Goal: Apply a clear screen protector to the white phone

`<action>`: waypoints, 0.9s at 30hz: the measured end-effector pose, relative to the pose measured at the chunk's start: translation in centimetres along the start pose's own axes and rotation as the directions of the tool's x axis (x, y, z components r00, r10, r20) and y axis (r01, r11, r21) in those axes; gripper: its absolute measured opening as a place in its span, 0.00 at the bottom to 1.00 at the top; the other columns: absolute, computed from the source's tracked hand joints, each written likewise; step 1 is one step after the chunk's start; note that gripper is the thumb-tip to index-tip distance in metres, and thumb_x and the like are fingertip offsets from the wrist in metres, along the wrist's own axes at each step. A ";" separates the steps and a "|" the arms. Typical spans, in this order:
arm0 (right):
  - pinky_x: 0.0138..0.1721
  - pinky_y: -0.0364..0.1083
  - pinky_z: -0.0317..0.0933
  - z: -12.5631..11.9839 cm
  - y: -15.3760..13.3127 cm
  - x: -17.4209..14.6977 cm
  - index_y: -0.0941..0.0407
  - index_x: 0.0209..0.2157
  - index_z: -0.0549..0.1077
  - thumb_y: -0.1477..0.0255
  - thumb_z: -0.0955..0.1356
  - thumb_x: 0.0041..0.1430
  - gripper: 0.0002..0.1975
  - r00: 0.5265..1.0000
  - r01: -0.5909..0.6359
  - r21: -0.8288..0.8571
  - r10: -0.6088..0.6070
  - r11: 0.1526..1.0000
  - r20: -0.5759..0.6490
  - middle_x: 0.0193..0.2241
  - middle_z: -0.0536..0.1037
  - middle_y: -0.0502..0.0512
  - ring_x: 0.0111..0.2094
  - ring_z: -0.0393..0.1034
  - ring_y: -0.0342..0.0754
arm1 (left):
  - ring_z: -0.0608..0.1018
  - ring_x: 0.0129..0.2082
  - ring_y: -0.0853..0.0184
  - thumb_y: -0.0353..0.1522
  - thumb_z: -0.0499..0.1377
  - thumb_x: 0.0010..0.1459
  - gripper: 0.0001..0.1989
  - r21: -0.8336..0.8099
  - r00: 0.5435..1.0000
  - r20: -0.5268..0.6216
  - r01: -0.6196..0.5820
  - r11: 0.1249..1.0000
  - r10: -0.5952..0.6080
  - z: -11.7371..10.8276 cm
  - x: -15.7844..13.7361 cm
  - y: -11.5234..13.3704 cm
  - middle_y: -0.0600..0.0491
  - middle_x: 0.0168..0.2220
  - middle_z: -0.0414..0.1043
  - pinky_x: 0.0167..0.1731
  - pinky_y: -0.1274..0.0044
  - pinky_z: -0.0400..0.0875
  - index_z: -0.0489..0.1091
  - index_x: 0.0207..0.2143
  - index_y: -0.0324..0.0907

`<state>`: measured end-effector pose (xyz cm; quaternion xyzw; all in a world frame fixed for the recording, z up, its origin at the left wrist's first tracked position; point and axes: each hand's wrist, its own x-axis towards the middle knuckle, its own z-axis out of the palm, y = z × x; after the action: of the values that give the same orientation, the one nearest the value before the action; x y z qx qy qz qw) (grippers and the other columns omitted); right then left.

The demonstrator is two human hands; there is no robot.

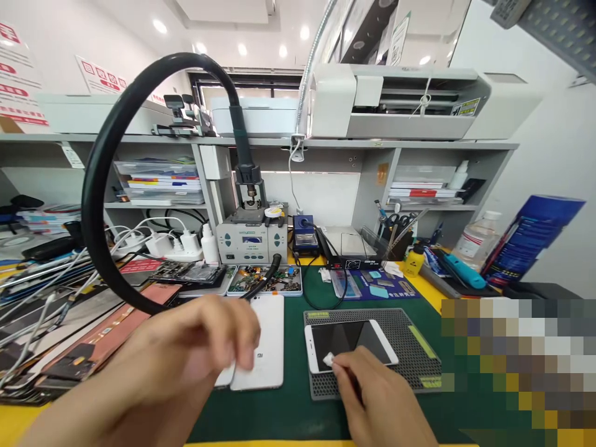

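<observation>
On the green work mat (270, 419) of the counter (21, 417), in the head view, a white-framed phone (351, 344) lies flat, dark screen upward, on a gray perforated pad (414, 338). Its long axis runs left to right, approximately crosswise to the person, with the right end slightly farther away; which end is the top cannot be determined. The right hand (372, 391) is closed at the fingertips on a small white wad (328, 359), positioned at the near edge of the phone, toward its left end. The left hand (218, 338) is raised with fingers curled and blurred; whether it grips anything cannot be determined. Behind it, a white device (267, 347) lies logo side up, long axis pointing away from the person. Beyond are a parts tray (300, 285), a gray rework station (251, 241) and a blue mat (398, 290). A thick black hose (93, 186) arches at left.
</observation>
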<state>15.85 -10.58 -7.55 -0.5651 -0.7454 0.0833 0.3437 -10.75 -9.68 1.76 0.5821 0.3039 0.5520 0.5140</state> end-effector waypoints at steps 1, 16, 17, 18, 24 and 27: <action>0.25 0.45 0.59 0.2 -0.6 0.0 0.51 0.34 0.76 0.65 0.61 0.69 0.14 0.997 0.011 0.049 -0.014 0.999 0.071 0.30 0.77 0.55 0.26 0.73 0.51 | 0.74 0.35 0.62 0.36 0.59 0.55 0.07 -0.022 0.999 0.030 0.024 0.999 -0.024 0.9 1.2 0.4 0.53 0.29 0.72 0.38 0.70 0.72 0.73 0.27 0.46; 0.27 0.45 0.57 -4.8 2.3 4.3 0.49 0.37 0.75 0.56 0.62 0.71 0.15 0.948 -0.204 0.002 0.197 0.979 0.250 0.30 0.75 0.50 0.28 0.66 0.48 | 0.74 0.30 0.61 0.33 0.55 0.58 0.07 0.725 0.990 0.100 -0.008 0.688 -0.094 0.4 9.0 -7.9 0.53 0.28 0.74 0.30 0.72 0.64 0.73 0.33 0.43; 0.28 0.46 0.57 -4.4 1.9 4.7 0.49 0.38 0.74 0.58 0.61 0.71 0.15 0.952 -0.169 -0.024 0.170 0.985 0.256 0.31 0.75 0.51 0.28 0.67 0.48 | 0.75 0.32 0.60 0.32 0.54 0.59 0.07 0.763 0.990 0.125 -0.052 0.644 -0.069 0.3 8.8 -7.9 0.52 0.30 0.75 0.32 0.71 0.64 0.73 0.34 0.43; 0.29 0.46 0.57 -4.1 1.4 5.1 0.50 0.38 0.74 0.60 0.61 0.72 0.14 0.953 -0.134 -0.044 0.141 0.990 0.267 0.32 0.75 0.51 0.29 0.68 0.49 | 0.75 0.34 0.59 0.31 0.54 0.60 0.08 0.797 0.987 0.153 -0.095 0.597 -0.047 0.3 8.7 -7.9 0.51 0.32 0.76 0.34 0.70 0.65 0.73 0.35 0.43; 0.36 0.48 0.60 -2.0 -0.7 7.3 0.53 0.37 0.74 0.70 0.58 0.74 0.15 0.943 0.052 -0.076 -0.024 0.996 0.333 0.37 0.75 0.54 0.36 0.71 0.51 | 0.74 0.37 0.56 0.27 0.51 0.63 0.10 0.897 0.951 0.307 -0.280 0.343 -0.026 0.2 8.1 -8.6 0.49 0.35 0.76 0.41 0.64 0.65 0.73 0.36 0.42; 0.35 0.48 0.59 -1.6 -1.3 7.2 0.53 0.35 0.75 0.70 0.58 0.74 0.16 0.928 0.102 -0.074 -0.068 0.992 0.366 0.35 0.73 0.54 0.36 0.70 0.51 | 0.75 0.37 0.56 0.27 0.51 0.64 0.10 0.909 0.935 0.353 -0.333 0.252 -0.040 0.1 7.9 -8.9 0.49 0.35 0.75 0.41 0.63 0.65 0.72 0.34 0.42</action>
<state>14.91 -5.01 -2.68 -0.5225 -0.8227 0.1368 0.1774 -7.15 0.13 -3.94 0.8760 0.4351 0.2037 0.0421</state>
